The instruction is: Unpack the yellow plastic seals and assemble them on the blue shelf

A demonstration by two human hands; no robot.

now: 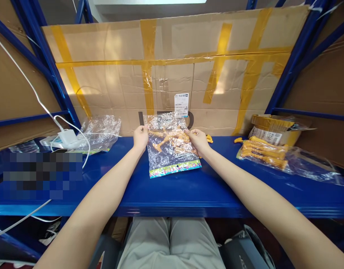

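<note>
A clear plastic bag (170,147) with orange pieces inside and a colourful printed strip along its near edge lies on the blue shelf (177,194). My left hand (140,137) pinches the bag's far left corner, fingers closed on the film. My right hand (198,140) grips the far right edge of the same bag, fingers closed. Both arms reach forward over the shelf.
A pile of empty clear bags (100,132) lies at the left, beside a white charger and cable (65,138). At the right are orange pieces in plastic (265,153), a taped cardboard box (272,129) and loose orange pieces (209,139). Taped cardboard (172,71) backs the shelf.
</note>
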